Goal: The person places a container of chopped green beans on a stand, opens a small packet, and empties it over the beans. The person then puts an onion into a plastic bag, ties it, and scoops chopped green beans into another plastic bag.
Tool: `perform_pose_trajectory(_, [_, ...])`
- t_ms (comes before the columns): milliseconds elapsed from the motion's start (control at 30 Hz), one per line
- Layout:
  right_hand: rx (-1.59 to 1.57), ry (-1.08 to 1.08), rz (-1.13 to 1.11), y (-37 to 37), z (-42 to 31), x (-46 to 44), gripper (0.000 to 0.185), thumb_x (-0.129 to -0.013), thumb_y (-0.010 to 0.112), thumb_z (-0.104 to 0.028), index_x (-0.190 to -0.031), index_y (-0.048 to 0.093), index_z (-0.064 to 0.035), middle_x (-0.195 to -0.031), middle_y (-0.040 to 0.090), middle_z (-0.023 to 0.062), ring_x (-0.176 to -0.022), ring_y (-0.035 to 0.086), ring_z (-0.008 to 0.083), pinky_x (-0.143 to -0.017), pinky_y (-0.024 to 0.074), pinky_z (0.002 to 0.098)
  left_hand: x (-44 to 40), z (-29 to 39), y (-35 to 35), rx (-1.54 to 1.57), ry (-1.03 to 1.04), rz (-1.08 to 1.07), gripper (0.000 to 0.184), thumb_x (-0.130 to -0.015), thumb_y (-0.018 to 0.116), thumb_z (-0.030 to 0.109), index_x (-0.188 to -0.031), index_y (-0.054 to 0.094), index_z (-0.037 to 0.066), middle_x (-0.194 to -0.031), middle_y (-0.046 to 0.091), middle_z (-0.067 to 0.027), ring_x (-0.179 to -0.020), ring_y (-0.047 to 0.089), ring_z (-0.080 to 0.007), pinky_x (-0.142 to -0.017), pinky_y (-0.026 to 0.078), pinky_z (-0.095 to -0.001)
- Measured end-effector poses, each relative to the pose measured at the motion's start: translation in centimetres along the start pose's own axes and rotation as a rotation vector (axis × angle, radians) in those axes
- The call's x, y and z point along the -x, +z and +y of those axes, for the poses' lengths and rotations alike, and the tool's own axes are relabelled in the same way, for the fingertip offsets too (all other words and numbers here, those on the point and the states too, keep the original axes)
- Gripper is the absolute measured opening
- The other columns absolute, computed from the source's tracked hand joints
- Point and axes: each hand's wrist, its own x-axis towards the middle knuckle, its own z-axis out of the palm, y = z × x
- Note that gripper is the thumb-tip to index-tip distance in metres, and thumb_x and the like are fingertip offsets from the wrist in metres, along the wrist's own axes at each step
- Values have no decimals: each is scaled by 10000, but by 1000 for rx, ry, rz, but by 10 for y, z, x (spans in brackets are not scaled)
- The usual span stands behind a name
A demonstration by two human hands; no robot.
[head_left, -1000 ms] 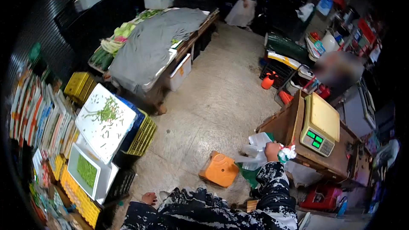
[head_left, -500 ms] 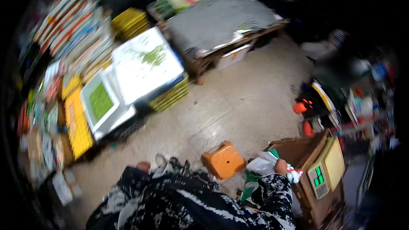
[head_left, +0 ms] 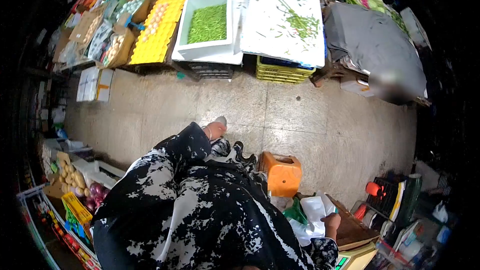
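My right hand [head_left: 330, 221] is closed on a white and green plastic bag [head_left: 315, 215], which hangs in loose folds beside my patterned clothing. Just below that hand is a brown box [head_left: 350, 230], with a scale [head_left: 357, 259] at its near end, partly cut off by the frame. My left hand [head_left: 215, 130] hangs away from my body over the floor, a bracelet at its wrist. A grey tip, perhaps a shoe, shows just past it. The left fingers are too small and hidden to read. An orange stool [head_left: 282, 174] stands between my hands.
Across the floor are a white foam box [head_left: 183, 25] of green beans or chillies, a white board [head_left: 255, 25] with green scraps, yellow egg trays [head_left: 167, 17] and a grey-covered table [head_left: 370, 30]. Potatoes [head_left: 72, 175] and a yellow crate [head_left: 79, 210] are at lower left.
My view has turned left, so the stalls now run along the top and the grey-covered table is at right. My left hand is further out from my body. The bag stays in my right hand.
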Motion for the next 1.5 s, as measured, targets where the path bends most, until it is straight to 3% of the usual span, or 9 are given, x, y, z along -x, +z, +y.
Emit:
perform_pose_trajectory(267, [-470,-383,419,-67,-95,24,238,-576,725,-59,-729,576,46,-569,547,37,-478,497,121,-468,430,254,10,67,-3,164,90,-10,210,-701,583,179,-877,631,74,-854,622,-110,-768,579,-212,-704,447,-303])
perform_pose_trajectory(333, [-1207,-269,157,-88,-151,23,158,-629,702,-67,-680,570,5,-592,549,50,-539,521,143,-504,445,276,10,98,-15,52,111,-206,206,-717,583,169,-892,622,68,-864,621,-86,-779,575,-184,-701,448,-284])
perform_pose_trajectory(400, [-1042,-176,148,-131,-231,42,141,-694,662,-97,-667,551,-15,-601,544,41,-565,524,124,-520,444,256,21,127,-31,-58,135,-413,202,-732,583,158,-908,612,62,-874,619,-62,-790,570,-157,-698,449,-266])
perform_pose_trajectory(533, [-1678,-348,-301,-147,-371,37,118,-792,553,-133,-843,531,-30,-721,542,35,-637,511,119,-575,435,256,59,172,-83,92,454,-620,209,-750,604,168,-934,603,69,-894,610,-41,-830,554,-129,-711,456,-273])
perform_pose_trajectory(767, [-2082,-338,-691,-156,-519,31,147,-827,502,-154,-942,541,-72,-884,579,48,-783,540,129,-735,446,284,56,134,-155,748,365,31,252,-762,609,152,-983,570,38,-857,590,-46,-810,538,-101,-704,441,-225])
perform_pose_trajectory(1200, [-1763,-308,-739,-153,-605,63,146,-810,523,-141,-935,538,-66,-831,578,52,-695,562,128,-554,480,239,42,76,-230,992,273,-38,171,-753,626,109,-657,488,81,-629,492,58,-573,424,-28,-505,368,-187])
perform_pose_trajectory(1400, [-1603,-391,-1032,-180,-582,32,140,-761,612,-164,-734,499,-85,-618,456,-18,-488,349,70,-436,280,203,24,-4,-250,228,207,330,118,-720,586,51,-745,472,40,-675,536,-37,-578,502,-146,-540,414,-274])
perform_pose_trajectory(1467, [-1534,-437,-1034,-174,-601,35,145,-768,606,-169,-721,495,-88,-605,454,-31,-485,352,62,-433,287,207,24,3,-247,-42,104,586,180,-692,585,47,-828,468,41,-709,552,-124,-657,549,-284,-597,432,-358])
perform_pose_trajectory(1500, [-1493,-494,-1052,-174,-613,33,136,-769,607,-176,-737,510,-86,-612,468,-33,-493,380,62,-438,304,204,16,5,-239,-218,346,837,296,-676,567,34,-952,464,58,-756,566,-163,-744,535,-361,-652,429,-404])
